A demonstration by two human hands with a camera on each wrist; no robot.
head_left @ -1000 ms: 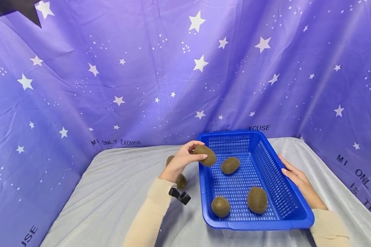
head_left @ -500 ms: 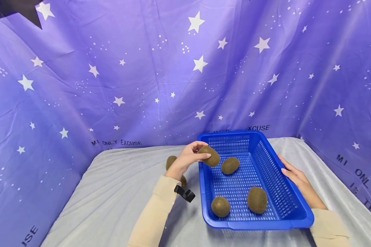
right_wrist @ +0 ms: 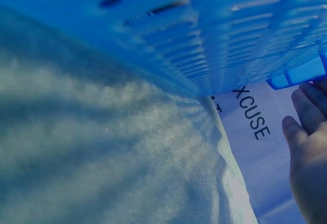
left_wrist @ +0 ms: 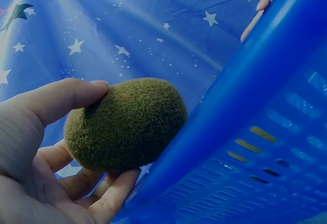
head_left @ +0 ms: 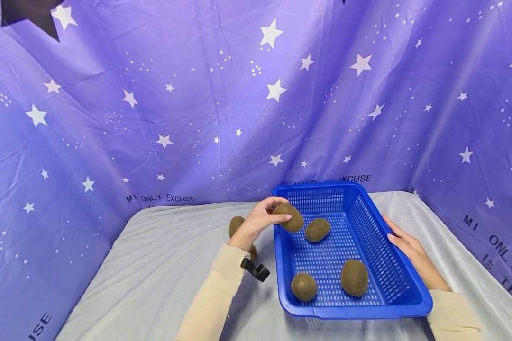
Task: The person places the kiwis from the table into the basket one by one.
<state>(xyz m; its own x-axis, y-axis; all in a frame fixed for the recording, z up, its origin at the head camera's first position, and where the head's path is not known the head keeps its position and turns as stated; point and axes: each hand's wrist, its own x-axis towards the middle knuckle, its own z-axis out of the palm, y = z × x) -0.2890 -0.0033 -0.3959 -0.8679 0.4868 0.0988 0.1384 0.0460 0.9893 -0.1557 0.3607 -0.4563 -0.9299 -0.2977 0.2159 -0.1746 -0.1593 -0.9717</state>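
Note:
My left hand (head_left: 260,219) grips a fuzzy brown kiwi (head_left: 291,219) between thumb and fingers, over the left rim of a blue plastic basket (head_left: 372,310). In the left wrist view the held kiwi (left_wrist: 130,124) shows close against the basket's rim (left_wrist: 225,96), with fingers curled beneath it. Inside the basket lie a kiwi (head_left: 317,230) toward the back, one (head_left: 304,287) at front left and another (head_left: 354,278) at front right. My right hand (head_left: 418,253) holds the basket's right rim, thumb on top; in the right wrist view its fingers (right_wrist: 306,106) reach under the rim.
Two more kiwis lie on the grey cloth (head_left: 153,274) left of the basket: one (head_left: 236,225) beside my left wrist, the other (head_left: 253,252) mostly hidden behind it. A black strap mount (head_left: 255,270) juts from the left cuff. A purple star-patterned curtain (head_left: 196,104) encloses the table's back and sides.
My left hand has carried the kiwi slightly right, further over the basket's left rim, then stayed nearly still. The right hand and the basket have kept their place.

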